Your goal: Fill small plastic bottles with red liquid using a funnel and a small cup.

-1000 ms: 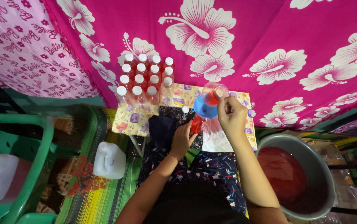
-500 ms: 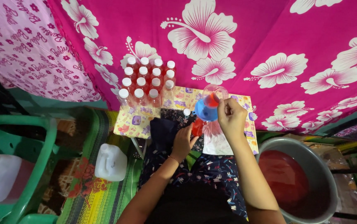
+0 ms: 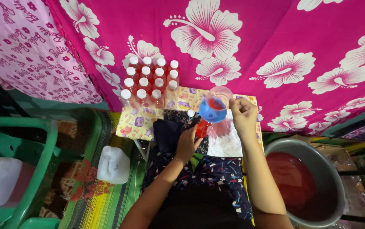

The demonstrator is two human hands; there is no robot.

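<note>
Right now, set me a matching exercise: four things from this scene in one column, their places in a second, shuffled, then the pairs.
Things:
1. blue funnel
2. capped bottles of red liquid
3. metal basin of red liquid
4. white jerrycan

Places:
A. on the floor mat, left of the person's lap
B. in rows at the table's far left
C. low right, beside the person
D. over the bottle that the left hand holds

Pairs: 1-D, 2-B, 3-C, 4-A

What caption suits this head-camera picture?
Right hand tips a clear cup into a blue funnel; left hand steadies the bottle.
</note>
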